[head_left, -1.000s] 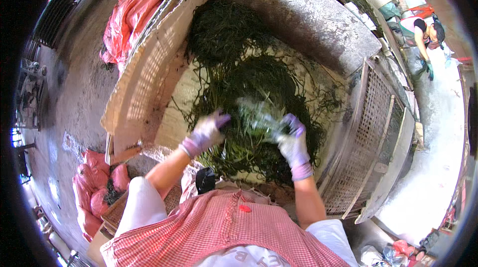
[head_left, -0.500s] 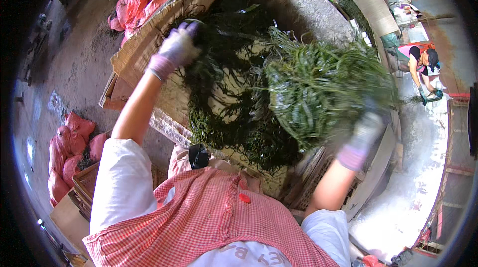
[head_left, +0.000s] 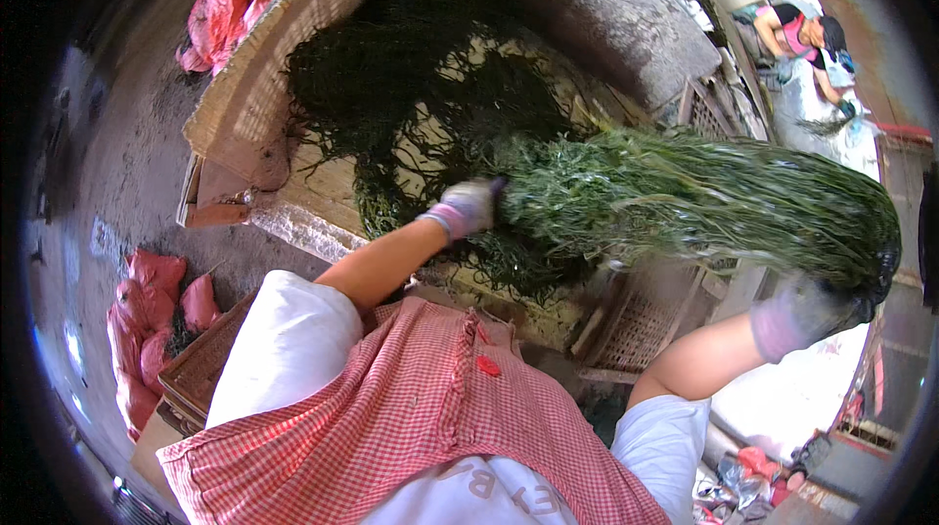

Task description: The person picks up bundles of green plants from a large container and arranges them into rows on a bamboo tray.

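Note:
A long bunch of wet green seaweed (head_left: pixel 685 197) stretches out sideways above the bin. At its right end, my right hand (head_left: pixel 822 310) grips the gathered strands, in a glove with a pale cuff and dark fingers. My left hand (head_left: pixel 468 210), gloved in white and purple, is at the bunch's loose left end. Its fingers blur into the dark strands, so their grip cannot be made out. More dark seaweed (head_left: pixel 391 65) lies heaped in the wooden bin (head_left: pixel 235 94) beneath and beyond my hands.
A brown woven rack (head_left: pixel 641 324) leans beneath the bunch. Pink sacks (head_left: pixel 147 319) lie on the floor at left, another pink sack (head_left: pixel 230 6) beside the bin. Further right, a co-worker (head_left: pixel 797 36) bends over a white surface, a hand near some strands.
My right hand has swung right, drawing the clumped seaweed out into a long bunch. My left hand has come from the bin's far left side to the bunch's loose end.

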The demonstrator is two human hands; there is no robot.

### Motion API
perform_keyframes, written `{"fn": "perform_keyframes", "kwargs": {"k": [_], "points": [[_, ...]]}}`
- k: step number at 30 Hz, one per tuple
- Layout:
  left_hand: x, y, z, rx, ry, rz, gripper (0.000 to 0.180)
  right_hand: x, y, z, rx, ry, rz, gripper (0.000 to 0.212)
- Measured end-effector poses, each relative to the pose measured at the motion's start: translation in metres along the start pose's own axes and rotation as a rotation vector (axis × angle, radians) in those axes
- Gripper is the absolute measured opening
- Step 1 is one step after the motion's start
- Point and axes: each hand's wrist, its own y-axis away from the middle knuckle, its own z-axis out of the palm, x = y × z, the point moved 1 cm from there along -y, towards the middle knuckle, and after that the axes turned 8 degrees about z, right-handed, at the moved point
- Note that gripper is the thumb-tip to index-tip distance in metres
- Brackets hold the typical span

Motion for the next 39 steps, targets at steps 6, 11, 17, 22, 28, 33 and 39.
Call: {"fn": "perform_keyframes", "kwargs": {"k": [6, 11, 17, 22, 28, 33, 39], "points": [[-0.021, 0.045, -0.030, 0.301, 1.055, 0.130, 0.039, 0.076, 0.118, 0.058, -0.311, -0.805, 0.973, 0.043], [0.079, 0.085, -0.098, 0.416, 0.816, 0.500, 0.051, -0.061, 0.128, 0.094, -1.069, -1.311, 0.799, 0.063], [0.131, 0.110, -0.150, 0.365, 0.921, 0.664, 0.036, -0.069, 0.202, 0.171, -1.066, -1.878, 1.095, 0.063], [0.109, 0.131, -0.176, 0.648, 0.363, 0.777, 0.048, -0.024, 0.225, 0.134, -1.236, -1.217, 0.677, 0.063], [0.018, 0.116, -0.125, 0.756, -0.141, 0.224, 0.059, -0.018, 0.100, 0.048, -0.654, -1.738, 0.989, 0.045], [-0.049, 0.108, -0.089, 0.865, -0.181, -0.026, 0.054, 0.029, 0.068, 0.005, -0.393, -1.156, 0.557, 0.041], [-0.117, 0.144, -0.082, 0.560, -0.147, -0.412, 0.068, 0.017, 0.115, 0.060, -0.405, -1.587, 1.089, 0.049]]}}
